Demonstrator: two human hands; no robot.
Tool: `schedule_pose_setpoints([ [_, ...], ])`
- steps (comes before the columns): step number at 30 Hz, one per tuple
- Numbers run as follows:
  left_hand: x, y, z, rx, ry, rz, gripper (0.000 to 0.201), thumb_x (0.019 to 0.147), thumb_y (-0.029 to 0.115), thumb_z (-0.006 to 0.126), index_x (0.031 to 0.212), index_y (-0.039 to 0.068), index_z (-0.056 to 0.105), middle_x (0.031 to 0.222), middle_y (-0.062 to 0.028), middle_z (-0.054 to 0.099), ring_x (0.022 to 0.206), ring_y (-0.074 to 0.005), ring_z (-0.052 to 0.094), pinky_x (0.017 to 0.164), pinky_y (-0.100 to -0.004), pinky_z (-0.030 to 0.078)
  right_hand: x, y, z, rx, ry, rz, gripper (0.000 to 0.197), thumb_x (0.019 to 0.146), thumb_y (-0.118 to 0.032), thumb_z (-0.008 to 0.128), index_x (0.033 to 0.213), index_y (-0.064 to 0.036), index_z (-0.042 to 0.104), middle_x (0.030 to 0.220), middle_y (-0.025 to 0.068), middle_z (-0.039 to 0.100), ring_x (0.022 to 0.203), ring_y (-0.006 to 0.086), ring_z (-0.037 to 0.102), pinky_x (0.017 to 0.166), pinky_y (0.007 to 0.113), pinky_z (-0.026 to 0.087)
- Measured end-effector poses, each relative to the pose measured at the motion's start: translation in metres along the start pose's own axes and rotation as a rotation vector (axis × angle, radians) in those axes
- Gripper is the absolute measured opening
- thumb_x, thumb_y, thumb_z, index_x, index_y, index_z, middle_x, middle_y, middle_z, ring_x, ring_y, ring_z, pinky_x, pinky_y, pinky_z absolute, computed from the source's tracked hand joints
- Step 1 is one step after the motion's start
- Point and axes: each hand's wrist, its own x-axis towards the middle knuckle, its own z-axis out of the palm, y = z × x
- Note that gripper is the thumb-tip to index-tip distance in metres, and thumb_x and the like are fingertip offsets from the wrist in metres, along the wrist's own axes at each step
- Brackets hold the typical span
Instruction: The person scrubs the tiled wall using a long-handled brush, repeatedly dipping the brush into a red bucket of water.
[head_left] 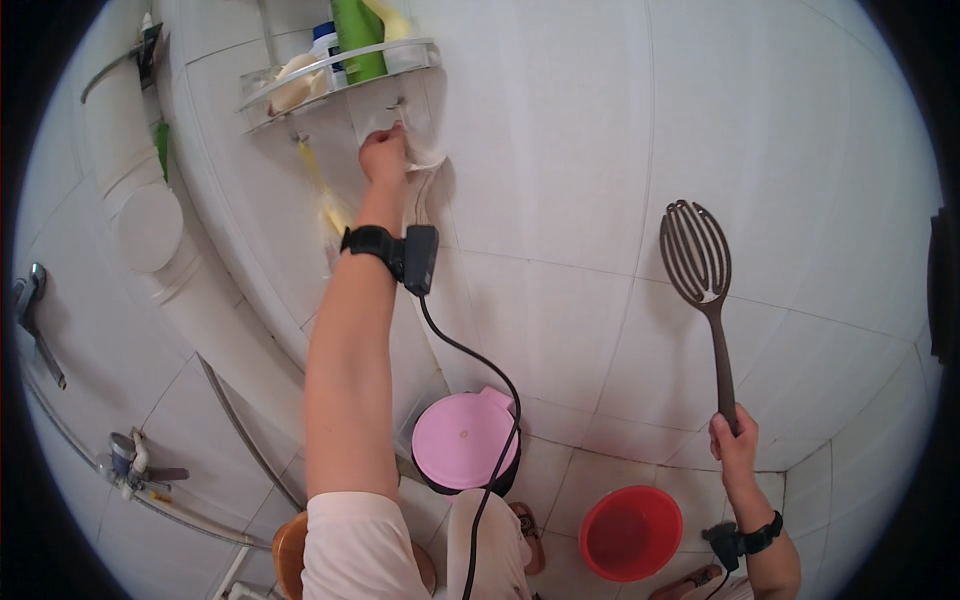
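My right hand (736,440) is closed around the handle of a dark grey-brown slotted spoon (696,255), held upright with its slotted head at the top. At the upper middle, my left hand (383,155) is raised to the wall just below a small metal hook (396,104) under the corner shelf (410,62). Its fingers are pinched together. A pale, thin thing (428,164) hangs beside that hand; whether the fingers grip it is hard to make out.
Bottles, one of them green (358,40), stand on the shelf. A yellow-handled brush (325,190) hangs below it. On the floor are a pink-lidded bin (466,440) and a red basin (631,535). A thick white pipe (150,225), a shower head (30,300) and a tap (125,460) line the left wall.
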Motion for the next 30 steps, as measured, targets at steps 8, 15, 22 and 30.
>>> schedule_pose_setpoints([
  [8, -0.114, 0.030, -0.012, -0.208, 0.143, 0.344, 0.051, 0.075, 0.021, 0.062, 0.115, -0.001, 0.041, 0.114, -0.0161, 0.046, 0.106, -0.0247, 0.043, 0.091, -0.0323, 0.032, 0.067, -0.071, -0.065, -0.047, 0.244, -0.321, 0.034, 0.089, -0.033, 0.041, 0.068, -0.0069, 0.047, 0.051, -0.0033, 0.040, 0.042, 0.0040, 0.035, 0.038, 0.018, 0.026],
  [15, -0.270, 0.066, -0.009, -0.676, -0.310, -0.009, 0.043, 0.079, 0.012, 0.057, 0.118, 0.003, 0.040, 0.117, -0.0097, 0.044, 0.110, -0.0199, 0.041, 0.094, -0.0307, 0.029, 0.144, -0.115, -0.104, 0.018, 0.257, -0.238, 0.035, 0.085, -0.039, 0.046, 0.069, -0.0081, 0.053, 0.056, -0.0018, 0.049, 0.048, 0.0056, 0.044, 0.045, 0.019, 0.035],
  [22, -0.420, 0.022, 0.007, -0.773, -0.680, -0.794, 0.030, 0.079, 0.017, 0.057, 0.106, 0.008, 0.049, 0.102, 0.0000, 0.055, 0.092, -0.0102, 0.048, 0.076, -0.0262, 0.036, 0.108, 0.003, -0.101, -0.481, 0.185, -0.207, 0.043, 0.082, -0.041, 0.049, 0.060, -0.0046, 0.053, 0.051, 0.0045, 0.050, 0.049, 0.0135, 0.048, 0.048, 0.029, 0.037],
  [30, -0.482, -0.038, -0.018, -0.658, -0.846, -1.070, 0.022, 0.081, 0.014, 0.054, 0.102, 0.008, 0.050, 0.096, -0.0038, 0.058, 0.085, -0.0138, 0.054, 0.071, -0.0277, 0.041, 0.086, -0.029, -0.181, -0.339, 0.442, -0.231, 0.045, 0.082, -0.043, 0.049, 0.060, -0.0039, 0.050, 0.049, 0.0025, 0.047, 0.043, 0.0103, 0.043, 0.042, 0.025, 0.034],
])
